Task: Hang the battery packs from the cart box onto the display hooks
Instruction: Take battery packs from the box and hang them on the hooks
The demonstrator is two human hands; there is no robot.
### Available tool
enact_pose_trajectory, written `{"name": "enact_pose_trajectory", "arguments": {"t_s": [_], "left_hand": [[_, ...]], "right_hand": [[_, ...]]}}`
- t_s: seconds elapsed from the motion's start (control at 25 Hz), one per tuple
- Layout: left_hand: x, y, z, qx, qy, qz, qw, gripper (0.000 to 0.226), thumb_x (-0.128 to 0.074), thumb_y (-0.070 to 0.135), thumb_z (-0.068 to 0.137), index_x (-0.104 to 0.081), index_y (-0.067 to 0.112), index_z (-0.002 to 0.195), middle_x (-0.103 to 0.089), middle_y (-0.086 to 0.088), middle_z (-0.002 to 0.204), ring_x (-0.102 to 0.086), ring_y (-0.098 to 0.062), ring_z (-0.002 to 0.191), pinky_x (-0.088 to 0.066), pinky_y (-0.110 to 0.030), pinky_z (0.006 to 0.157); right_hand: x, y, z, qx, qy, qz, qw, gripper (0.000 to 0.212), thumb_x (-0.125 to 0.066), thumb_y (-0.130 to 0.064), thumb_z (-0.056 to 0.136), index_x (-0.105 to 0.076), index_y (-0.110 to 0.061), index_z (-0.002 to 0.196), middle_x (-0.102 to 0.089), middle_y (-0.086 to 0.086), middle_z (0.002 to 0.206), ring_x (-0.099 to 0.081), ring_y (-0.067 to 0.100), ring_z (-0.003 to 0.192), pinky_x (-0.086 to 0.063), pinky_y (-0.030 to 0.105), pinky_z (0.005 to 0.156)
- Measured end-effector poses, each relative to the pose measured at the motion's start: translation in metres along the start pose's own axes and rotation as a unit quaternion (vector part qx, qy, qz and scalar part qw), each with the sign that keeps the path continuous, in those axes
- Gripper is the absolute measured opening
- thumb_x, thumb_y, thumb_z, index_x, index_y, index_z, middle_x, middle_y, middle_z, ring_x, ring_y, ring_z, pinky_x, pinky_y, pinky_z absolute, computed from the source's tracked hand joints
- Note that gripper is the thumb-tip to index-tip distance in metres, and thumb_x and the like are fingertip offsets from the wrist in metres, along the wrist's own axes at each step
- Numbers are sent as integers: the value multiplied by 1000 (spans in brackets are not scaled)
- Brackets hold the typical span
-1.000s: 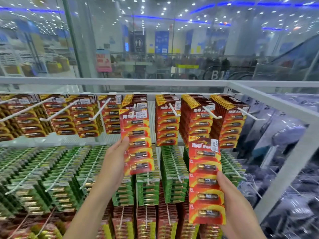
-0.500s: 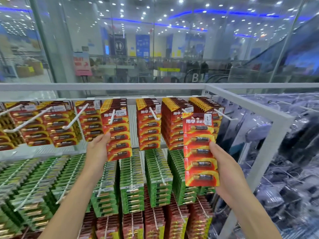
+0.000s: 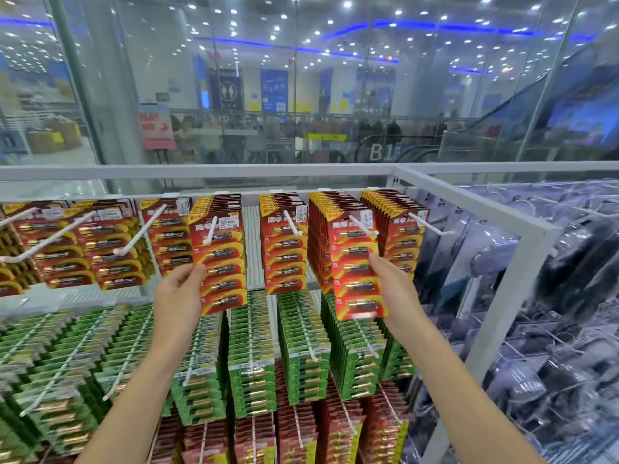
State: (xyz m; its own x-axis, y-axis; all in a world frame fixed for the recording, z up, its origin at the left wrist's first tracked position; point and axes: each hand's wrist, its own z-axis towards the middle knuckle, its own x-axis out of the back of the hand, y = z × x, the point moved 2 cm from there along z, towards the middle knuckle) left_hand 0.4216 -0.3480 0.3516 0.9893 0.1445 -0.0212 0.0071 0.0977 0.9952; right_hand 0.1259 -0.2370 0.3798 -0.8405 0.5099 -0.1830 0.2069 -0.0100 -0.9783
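My left hand point(image 3: 179, 289) holds the lower left edge of a red battery pack point(image 3: 219, 262), thumb on the front and fingers behind it, and that pack already sits on its white hook point(image 3: 211, 231), whose tip pokes out through the hole at the top. My right hand point(image 3: 390, 286) grips the right edge of a second red pack point(image 3: 356, 272) the same way; this one lies against the full stack on the next-but-one peg to the right, and its hook point(image 3: 363, 226) also shows in front of the card, so I judge it threaded on too, though perhaps not pushed all the way back.

So these two packs look as good as hung, and what is left for them is to slide them home against the stacks and let go. The whole top row of red packs point(image 3: 283, 242) looks well filled on this side, while the pegs further left point(image 3: 50, 239) show long bare lengths of hook, so there is room there for more. The cart box is out of view, so I cannot tell how many packs remain to be fetched. Below hang rows of green packs point(image 3: 251, 363).
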Motion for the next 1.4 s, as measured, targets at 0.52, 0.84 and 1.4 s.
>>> {"name": "enact_pose_trajectory", "arguments": {"t_s": [0.52,0.84,1.4], "left_hand": [[3,-41,-84,19,35,-16,999,17,-57,30,106,-72,25,113,-75,5,113,-70,-17,106,-52,-39,99],[-119,-151,-235,166,-221,38,960,19,-55,18,106,-72,14,113,-79,-3,104,-75,-23,100,-61,-34,89],[-370,-319,-451,273,-483,296,777,12,-60,26,103,-70,20,100,-72,-4,99,-68,-21,95,-55,-41,93]], "right_hand": [[61,84,2,16,64,-135,989,19,-52,-34,106,-69,-31,98,-74,-6,109,-69,11,102,-54,41,99],[233,193,-116,-102,197,-122,967,24,-59,-30,103,-76,-14,96,-73,16,99,-66,17,83,-50,36,77],[451,291,-239,-339,319,-137,875,15,-55,-34,104,-66,-27,98,-70,-2,100,-66,16,98,-51,39,93]]}}
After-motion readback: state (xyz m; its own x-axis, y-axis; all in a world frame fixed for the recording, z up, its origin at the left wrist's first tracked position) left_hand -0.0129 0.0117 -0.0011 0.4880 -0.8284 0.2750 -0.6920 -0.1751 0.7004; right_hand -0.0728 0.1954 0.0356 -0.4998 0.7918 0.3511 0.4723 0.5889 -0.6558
